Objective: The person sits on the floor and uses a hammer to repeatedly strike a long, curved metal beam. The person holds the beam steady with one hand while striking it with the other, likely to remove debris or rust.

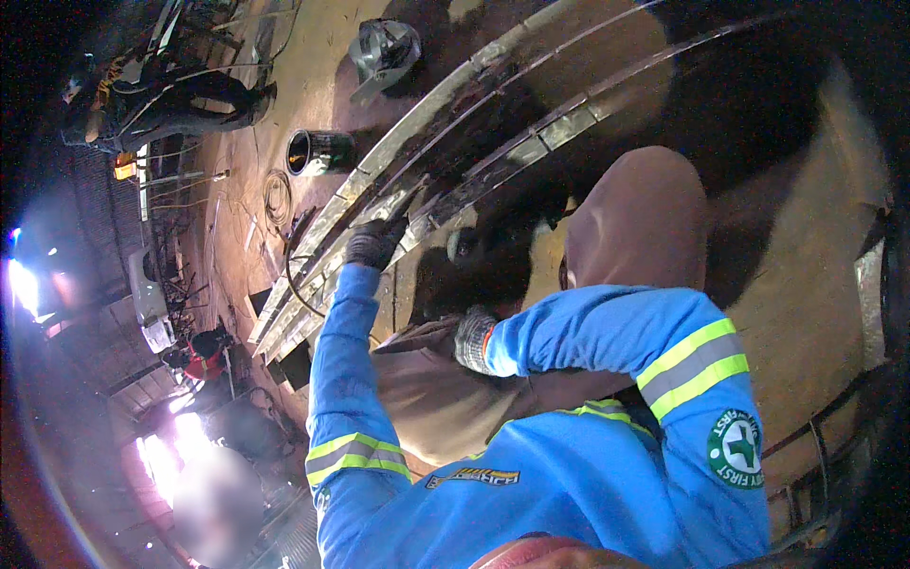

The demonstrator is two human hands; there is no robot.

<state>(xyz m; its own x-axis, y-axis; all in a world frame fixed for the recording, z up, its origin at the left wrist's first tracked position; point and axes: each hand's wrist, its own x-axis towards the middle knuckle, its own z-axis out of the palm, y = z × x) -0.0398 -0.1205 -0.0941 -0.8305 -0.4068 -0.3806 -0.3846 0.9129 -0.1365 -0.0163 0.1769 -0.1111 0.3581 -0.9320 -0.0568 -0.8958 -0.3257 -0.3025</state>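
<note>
My left hand (pixel 375 243), in a dark glove, reaches out over long pale metal strips (pixel 417 204) lying side by side. Its fingers are closed, and a thin dark piece (pixel 418 190) juts from them along a strip; its kind is unclear. Close to my thigh, my right hand (pixel 474 339) wears a grey knitted glove with an orange cuff. Its fingers are curled at the edge of a dark, flat, pointed piece (pixel 419 336), which I cannot identify. Shadow hides part of that grip.
A dark curved cable (pixel 290 268) loops beside the strips. Beyond them are an open can (pixel 318 153), a grey helmet-like shell (pixel 384 55) and coiled wire (pixel 277 196). Another person (pixel 171 109) is at the far left; someone in red (pixel 204 358) is lower left.
</note>
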